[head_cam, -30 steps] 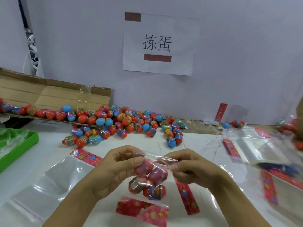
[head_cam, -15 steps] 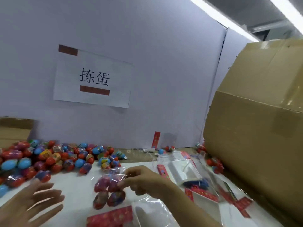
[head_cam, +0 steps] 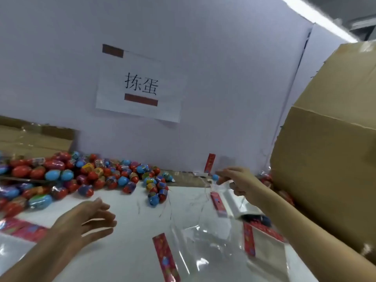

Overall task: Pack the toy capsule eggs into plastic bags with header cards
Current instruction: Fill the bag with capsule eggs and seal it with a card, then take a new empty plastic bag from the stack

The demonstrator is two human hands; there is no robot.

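Observation:
A big heap of toy capsule eggs [head_cam: 91, 176], red, blue and mixed colours, lies at the back left of the white table [head_cam: 130, 204]. My left hand [head_cam: 87, 220] hovers over the table with its fingers spread and holds nothing. My right hand [head_cam: 236, 181] reaches to the back right, over a stack of clear bags [head_cam: 234, 202] with a red header card edge. Its fingers are loosely curled and blurred, with thin clear film under them, and a grip cannot be made out. An empty clear bag [head_cam: 203, 247] with a red header card [head_cam: 165, 257] lies in front. No filled bag shows in either hand.
A large cardboard box [head_cam: 329, 169] walls off the right side, with packed egg bags [head_cam: 264, 178] at its foot. Flattened cardboard [head_cam: 36, 139] leans at the back left. More header cards [head_cam: 22, 228] lie at the left, and more bags [head_cam: 264, 241] at the right. A paper sign [head_cam: 140, 88] hangs on the wall.
My left hand let go of the filled egg bag and opened. My right hand carried the bag off to the right, and it is now out of sight. The view swung right, then partly back.

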